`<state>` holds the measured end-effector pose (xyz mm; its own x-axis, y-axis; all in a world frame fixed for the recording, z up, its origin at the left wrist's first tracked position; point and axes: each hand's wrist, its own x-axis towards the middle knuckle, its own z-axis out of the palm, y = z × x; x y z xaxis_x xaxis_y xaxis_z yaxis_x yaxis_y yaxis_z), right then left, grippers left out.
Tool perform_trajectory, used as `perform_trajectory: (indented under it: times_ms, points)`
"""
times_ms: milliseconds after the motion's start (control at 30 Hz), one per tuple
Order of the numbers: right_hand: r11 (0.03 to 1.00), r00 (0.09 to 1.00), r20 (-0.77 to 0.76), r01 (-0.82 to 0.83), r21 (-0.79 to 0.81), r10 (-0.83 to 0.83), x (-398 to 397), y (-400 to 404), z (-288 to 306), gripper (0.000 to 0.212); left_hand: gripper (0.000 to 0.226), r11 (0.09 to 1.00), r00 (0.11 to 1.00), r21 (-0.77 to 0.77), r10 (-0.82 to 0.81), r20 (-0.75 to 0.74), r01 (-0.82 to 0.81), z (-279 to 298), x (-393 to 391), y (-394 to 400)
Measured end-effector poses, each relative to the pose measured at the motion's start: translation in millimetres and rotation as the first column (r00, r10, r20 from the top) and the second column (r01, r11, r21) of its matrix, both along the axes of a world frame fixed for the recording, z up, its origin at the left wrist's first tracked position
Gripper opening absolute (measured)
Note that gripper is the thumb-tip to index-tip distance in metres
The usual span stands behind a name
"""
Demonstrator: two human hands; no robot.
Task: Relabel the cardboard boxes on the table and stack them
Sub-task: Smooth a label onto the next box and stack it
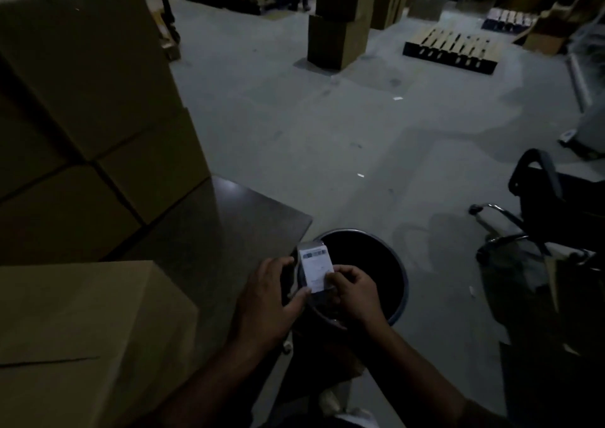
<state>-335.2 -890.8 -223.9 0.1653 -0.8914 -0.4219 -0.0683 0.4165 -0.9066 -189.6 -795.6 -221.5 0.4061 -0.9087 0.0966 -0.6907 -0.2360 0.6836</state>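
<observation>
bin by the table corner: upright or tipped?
Upright: the bin shows its round rim facing up, standing on the floor. Contents too dark to tell.

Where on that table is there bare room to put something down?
A bare strip of table runs from the stacked boxes to its corner by the bin. The near box crowds the left; both hands hold a label over the bin.

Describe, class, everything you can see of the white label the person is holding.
The label is a small white rectangular sheet, paper by its look, with a dark printed band near its top and faint print below, too blurred to read. It stands roughly upright, held above the round dark bin beside the table corner. The left hand grips its left edge; the right hand pinches its lower right corner.
</observation>
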Motion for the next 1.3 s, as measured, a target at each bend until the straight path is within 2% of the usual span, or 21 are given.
perform_trajectory:
  times_ms: [100,200,367,500,633,767,867,933,1033,1133,1200,1300]
  points:
    - [0.999,0.986,-0.161,0.039,0.008,-0.037,-39,-32,-23,0.009,0.065,0.99,0.997,0.135,-0.026,-0.075,0.036,-33,-32,-34]
    - [0.995,0.961,-0.273,0.07,0.071,-0.048,-73,-56,-44,0.009,0.06,0.974,0.997,0.215,-0.064,-0.04,0.071,-56,-51,-58]
    - [0.989,0.941,-0.338,0.061,0.134,-0.012,-96,-82,-68,0.011,0.06,0.956,0.999,0.289,-0.036,-0.027,0.043,-71,-64,-74]
    - [0.992,0.913,-0.404,-0.002,0.126,0.053,-98,-98,-89,0.03,0.06,0.959,1.0,0.285,0.003,-0.02,0.003,-78,-64,-75]
    - [0.982,0.882,-0.435,-0.139,0.131,0.183,-87,-84,-76,0.015,0.058,0.969,0.997,0.241,0.065,-0.041,-0.053,-72,-55,-72]
    - [0.932,0.879,-0.31,-0.34,0.123,0.362,-60,-73,-65,0.01,0.055,0.979,0.986,0.139,0.159,-0.044,-0.151,-50,-42,-60]
    - [0.855,0.839,-0.248,-0.514,-0.065,0.485,-23,-54,-32,0.008,0.054,0.97,0.97,0.031,0.242,-0.021,-0.241,-20,-32,-42]
    - [0.771,0.791,-0.184,-0.611,-0.18,0.584,7,-39,-7,0.011,0.053,0.948,0.949,-0.052,0.316,-0.004,-0.315,3,-22,-24]
    - [0.629,0.67,-0.06,-0.721,-0.292,0.74,57,-15,24,0.012,0.047,0.888,0.896,-0.123,0.438,-0.071,-0.443,33,1,10]
    - [0.486,0.533,0.001,-0.771,-0.41,0.846,106,17,48,0.008,0.044,0.774,0.799,-0.201,0.577,-0.168,-0.601,56,25,55]
    - [0.401,0.446,0.013,-0.791,-0.462,0.895,134,44,57,0.008,0.042,0.686,0.723,-0.232,0.67,-0.17,-0.69,68,39,89]
    - [0.248,0.325,-0.058,-0.813,-0.527,0.944,168,88,67,0.006,0.042,0.578,0.622,-0.252,0.769,-0.151,-0.776,78,57,142]
